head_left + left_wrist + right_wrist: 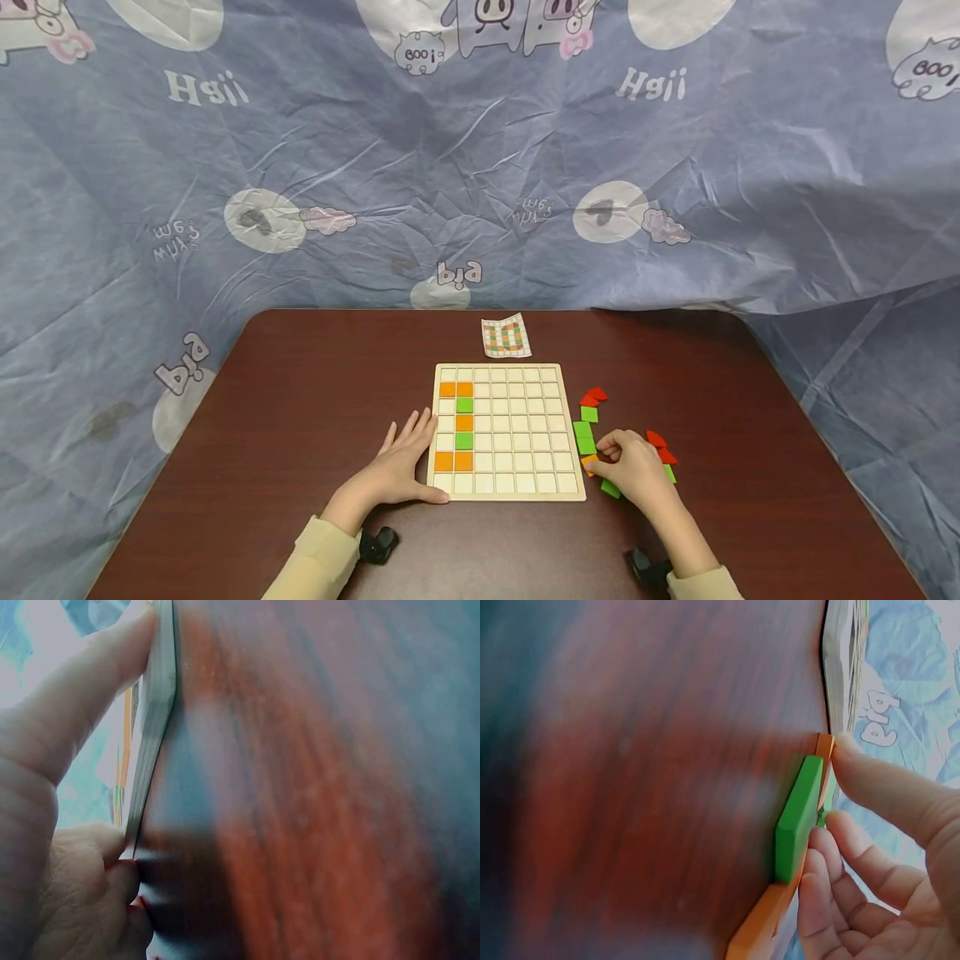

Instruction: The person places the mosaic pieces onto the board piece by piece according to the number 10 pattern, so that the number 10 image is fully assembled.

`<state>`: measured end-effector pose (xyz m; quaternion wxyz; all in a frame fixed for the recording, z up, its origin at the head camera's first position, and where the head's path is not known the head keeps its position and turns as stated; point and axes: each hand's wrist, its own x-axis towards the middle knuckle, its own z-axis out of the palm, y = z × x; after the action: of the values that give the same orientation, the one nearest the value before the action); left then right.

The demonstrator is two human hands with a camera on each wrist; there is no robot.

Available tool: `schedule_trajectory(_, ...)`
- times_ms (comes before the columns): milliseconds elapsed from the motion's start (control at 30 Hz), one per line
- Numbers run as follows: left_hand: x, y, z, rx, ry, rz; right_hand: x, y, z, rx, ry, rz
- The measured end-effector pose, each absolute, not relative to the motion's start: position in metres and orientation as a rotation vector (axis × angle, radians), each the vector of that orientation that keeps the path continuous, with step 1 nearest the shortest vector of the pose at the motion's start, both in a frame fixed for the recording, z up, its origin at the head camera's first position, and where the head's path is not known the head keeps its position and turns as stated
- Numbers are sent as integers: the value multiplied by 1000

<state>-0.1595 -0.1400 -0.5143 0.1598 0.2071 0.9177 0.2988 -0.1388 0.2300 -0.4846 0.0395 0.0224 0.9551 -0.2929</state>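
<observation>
My left hand (397,467) rests at the left edge of a pale gridded board (525,492), its fingers spread along that side and the thumb at the lower left corner. Orange and green square tiles fill several cells in the board's two left columns. Right of the board, my right hand (633,471) pinches an orange square tile (589,461) low over the table, thumb and forefinger at its edges. In the right wrist view, a green tile (799,817) lies beside those fingertips. The palm hides part of the tile group in the head view.
Green tiles (583,437) and red curved pieces (593,397) lie along the board's right side. More red pieces (662,448) sit beyond my right hand. A paper with a coloured grid pattern (506,337) lies behind the board. Patterned blue cloth (480,167) hangs behind the dark table (337,358).
</observation>
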Motion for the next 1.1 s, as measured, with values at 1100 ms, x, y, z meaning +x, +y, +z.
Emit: schedule_trajectory(1100,-159,-142,-513,610,2623,859,-136,202,-478,197,2961,-717)
